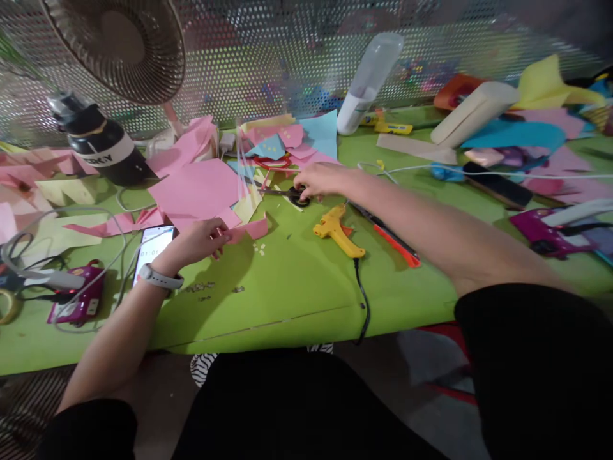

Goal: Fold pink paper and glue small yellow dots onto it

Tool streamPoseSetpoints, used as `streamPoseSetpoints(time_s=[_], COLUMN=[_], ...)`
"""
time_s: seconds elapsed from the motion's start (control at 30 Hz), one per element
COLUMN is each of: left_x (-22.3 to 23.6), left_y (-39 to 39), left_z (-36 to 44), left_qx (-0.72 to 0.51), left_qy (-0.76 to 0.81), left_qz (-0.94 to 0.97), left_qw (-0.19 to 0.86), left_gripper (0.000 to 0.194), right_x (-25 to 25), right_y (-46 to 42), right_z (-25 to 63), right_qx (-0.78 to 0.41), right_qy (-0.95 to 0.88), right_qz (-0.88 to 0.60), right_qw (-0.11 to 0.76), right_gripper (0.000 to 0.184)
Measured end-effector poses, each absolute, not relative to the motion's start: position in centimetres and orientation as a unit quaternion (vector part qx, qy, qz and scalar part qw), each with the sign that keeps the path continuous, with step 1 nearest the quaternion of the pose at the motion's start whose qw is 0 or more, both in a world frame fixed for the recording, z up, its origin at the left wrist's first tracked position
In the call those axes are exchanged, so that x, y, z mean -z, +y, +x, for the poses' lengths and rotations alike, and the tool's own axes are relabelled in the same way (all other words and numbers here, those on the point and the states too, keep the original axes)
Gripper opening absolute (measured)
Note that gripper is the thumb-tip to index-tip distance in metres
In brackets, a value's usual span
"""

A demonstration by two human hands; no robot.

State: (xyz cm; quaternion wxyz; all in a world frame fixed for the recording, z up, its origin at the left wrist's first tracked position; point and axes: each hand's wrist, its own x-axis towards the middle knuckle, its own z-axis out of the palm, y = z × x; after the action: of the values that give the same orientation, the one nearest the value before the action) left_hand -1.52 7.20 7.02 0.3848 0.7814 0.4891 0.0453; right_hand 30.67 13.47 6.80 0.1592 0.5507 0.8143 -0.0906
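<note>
My right hand [318, 181] reaches over the far middle of the table, its fingers closed on the dark handles of a pair of scissors [278, 192]. The blades point left, beside cut paper scraps. My left hand [204, 239], with a pale watch on the wrist, has its fingertips on the left end of a pink paper strip [256, 228] and appears to pinch it. The strip's other end curls up. Tiny pale paper bits [259, 249] lie just below it. A yellow glue gun [338, 233] rests nearer me than the scissors.
A lit phone [152, 252] lies by my left wrist. A red-and-black cutter [395, 244] sits under my right forearm. Large pink paper [198, 191], a black bottle [108, 144], a fan [119, 48], a clear-topped bottle [368, 83] and cabled purple boxes [89, 294] surround the work area.
</note>
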Motion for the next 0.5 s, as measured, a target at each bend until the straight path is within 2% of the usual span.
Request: streamPoseSetpoints(time_s=[0.2,0.27,0.37,0.5], left_x=[-7.1,-7.0,-6.8,-6.7], left_y=[7.4,7.5,7.7,7.7], left_z=[-3.0,-3.4,-3.7,-4.0], left_qx=[-0.143,-0.154,-0.169,-0.171], left_qy=[0.479,0.484,0.487,0.471], left_qz=[0.726,0.716,0.697,0.667], left_qw=[0.473,0.479,0.498,0.551], left_gripper=[0.029,0.03,0.03,0.027], right_x=[-9.5,-9.5,-8.1,-5.5], right_y=[6.9,3.3,-1.0,-2.9], right_z=[31.6,31.8,31.7,31.6], right_qx=[-0.022,-0.024,-0.008,0.034], right_qy=[0.769,0.739,0.708,0.711], right_qz=[0.638,0.671,0.698,0.688], right_qw=[0.035,0.042,0.103,0.142], right_gripper=[0.029,0.033,0.043,0.034])
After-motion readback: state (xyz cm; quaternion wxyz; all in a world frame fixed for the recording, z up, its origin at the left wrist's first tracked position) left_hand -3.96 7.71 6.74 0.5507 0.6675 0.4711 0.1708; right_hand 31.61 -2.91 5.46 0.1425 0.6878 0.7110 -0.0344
